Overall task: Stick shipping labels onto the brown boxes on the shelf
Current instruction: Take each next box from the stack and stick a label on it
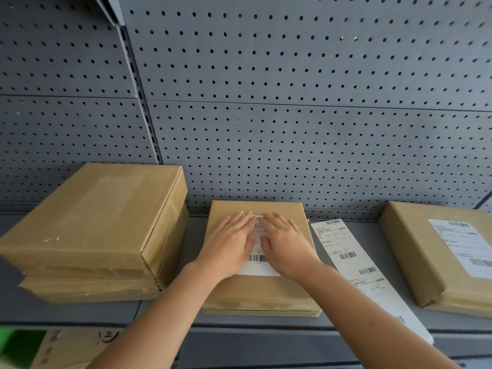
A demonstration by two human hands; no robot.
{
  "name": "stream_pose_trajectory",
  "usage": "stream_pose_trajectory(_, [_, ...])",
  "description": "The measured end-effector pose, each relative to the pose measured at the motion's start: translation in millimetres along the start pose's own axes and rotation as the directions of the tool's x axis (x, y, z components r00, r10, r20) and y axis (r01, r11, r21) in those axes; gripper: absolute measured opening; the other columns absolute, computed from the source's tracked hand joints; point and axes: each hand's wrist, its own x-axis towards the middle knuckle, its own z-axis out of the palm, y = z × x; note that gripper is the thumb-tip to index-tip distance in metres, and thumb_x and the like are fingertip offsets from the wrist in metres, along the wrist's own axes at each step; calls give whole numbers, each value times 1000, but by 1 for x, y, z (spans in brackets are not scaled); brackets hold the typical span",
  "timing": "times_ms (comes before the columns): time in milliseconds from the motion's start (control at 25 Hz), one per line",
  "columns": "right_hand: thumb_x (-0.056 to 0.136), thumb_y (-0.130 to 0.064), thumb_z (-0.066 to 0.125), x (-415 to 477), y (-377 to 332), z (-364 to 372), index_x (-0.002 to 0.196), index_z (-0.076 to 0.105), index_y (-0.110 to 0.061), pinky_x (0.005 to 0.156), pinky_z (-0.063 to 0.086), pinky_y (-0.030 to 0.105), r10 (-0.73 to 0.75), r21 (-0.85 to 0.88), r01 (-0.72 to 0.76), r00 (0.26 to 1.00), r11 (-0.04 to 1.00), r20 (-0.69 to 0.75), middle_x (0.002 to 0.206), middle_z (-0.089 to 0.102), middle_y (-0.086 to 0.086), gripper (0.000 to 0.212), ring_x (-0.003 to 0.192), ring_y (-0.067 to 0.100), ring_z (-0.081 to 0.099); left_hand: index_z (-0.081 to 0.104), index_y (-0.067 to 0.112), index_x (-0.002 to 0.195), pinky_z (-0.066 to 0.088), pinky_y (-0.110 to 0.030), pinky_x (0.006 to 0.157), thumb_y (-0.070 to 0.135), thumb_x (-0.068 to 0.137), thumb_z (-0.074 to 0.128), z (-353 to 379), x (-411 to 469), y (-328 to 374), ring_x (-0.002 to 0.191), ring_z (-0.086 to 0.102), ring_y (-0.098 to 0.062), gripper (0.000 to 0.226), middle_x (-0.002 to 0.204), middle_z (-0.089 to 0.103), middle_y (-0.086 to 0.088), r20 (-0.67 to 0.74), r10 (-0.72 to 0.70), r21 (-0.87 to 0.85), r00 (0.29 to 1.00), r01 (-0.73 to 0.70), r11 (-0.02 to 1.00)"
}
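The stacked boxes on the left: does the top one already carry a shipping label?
No. The top box of the left stack shows only bare brown cardboard and clear tape, with no white label.

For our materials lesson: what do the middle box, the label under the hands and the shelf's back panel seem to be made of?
Middle box: matte brown cardboard, folded edges, apparently glossy tape. Label: white printed paper, barcode. Back panel: probably grey painted metal, evenly perforated.

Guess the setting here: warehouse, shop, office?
Likely a packing or stockroom area. Grey pegboard-backed metal shelf, sealed brown boxes, a strip of barcode shipping labels, and both hands, left hand and right hand, pressing a label onto the middle box.
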Motion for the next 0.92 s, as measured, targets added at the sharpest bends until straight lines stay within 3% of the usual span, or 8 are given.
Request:
stream_pose_trajectory(120, [108,-31,27,2,-5,4,159,22,-18,124,6,42,-6,-64,11,997,998,76,167,22,-1,53,155,18,11,16,17,162,2,-24,124,36,110,26,5,2,-6,156,7,-11,56,170,12,1,65,9,28,998,-11,1000])
stream_pose_trajectory(280, [108,-35,20,1,-5,5,160,15,-21,125,2,41,28,-110,-19,996,994,86,169,11,-4,55,156,12,5,14,18,162,3,-24,123,37,110,23,5,4,-10,156,7,-9,57,170,10,3,62,-9,47,998,6,999])
stream_pose_trajectory(760, [107,-41,19,-3,17,-1,160,19,-21,126,0,40,205,-75,-201,978,977,47,168,14,-8,56,155,7,8,10,20,162,6,-27,124,38,110,21,-7,-3,-30,156,6,-8,57,170,8,5,85,-136,21,987,134,991])
stream_pose_trajectory(920, [107,-43,20,-13,18,-9,160,17,-20,126,-1,39,229,-41,-228,972,973,41,169,13,-5,58,155,10,7,7,20,162,3,-27,125,39,110,19,-10,-12,-19,156,4,-7,57,170,5,6,43,-108,-6,993,108,994])
